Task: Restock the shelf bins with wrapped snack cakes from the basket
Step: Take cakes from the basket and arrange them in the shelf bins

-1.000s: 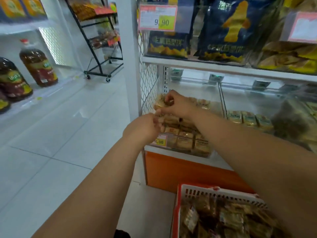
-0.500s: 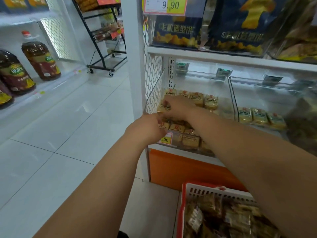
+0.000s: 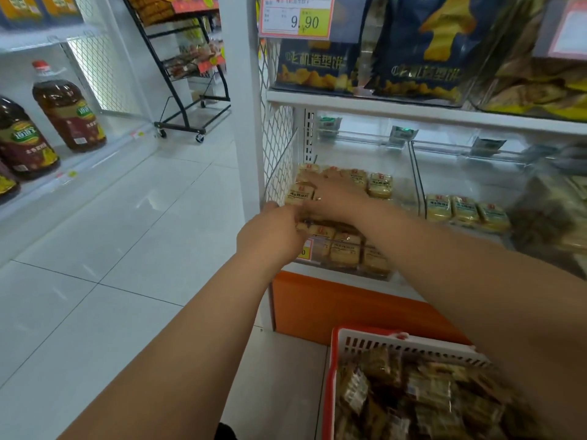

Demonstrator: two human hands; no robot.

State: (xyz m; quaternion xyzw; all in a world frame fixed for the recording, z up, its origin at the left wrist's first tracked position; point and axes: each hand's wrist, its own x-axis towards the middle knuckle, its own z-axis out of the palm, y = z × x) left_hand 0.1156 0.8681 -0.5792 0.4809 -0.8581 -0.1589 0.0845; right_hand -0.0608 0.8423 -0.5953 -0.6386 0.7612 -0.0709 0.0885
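Left hand (image 3: 270, 236) is at the front-left corner of the left bin (image 3: 403, 173), knuckles to camera, fingers curled toward the front-row cakes (image 3: 344, 249). Whether it's actually pinching a pack or just nudging: cannot tell, fingertips are hidden behind the hand.

Right hand (image 3: 333, 198) is further in, laid flat over the stack near the bin's left wall, fingers extended and pressing down on wrapped snack cakes (image 3: 379, 185); released, not clenched round anything I can see.

Risks, left to right:
- Front row sits right against the clear front lip by the price tag (image 3: 303, 250). A push from the left hand could tip a pack over the lip onto the floor.
- Flat pressing with the right hand could squash soft cakes or slide the back row out of line; wrappers look slick.
- Right forearm crosses above the bin's front edge, so pulling back carelessly could drag packs out.
- Middle bin (image 3: 463, 214) holds only one row of yellow packs at its front edge; mixing types is possible.
- Basket (image 3: 409, 344) on the floor at the shelf's base is full and just under the right arm; easy to knock.
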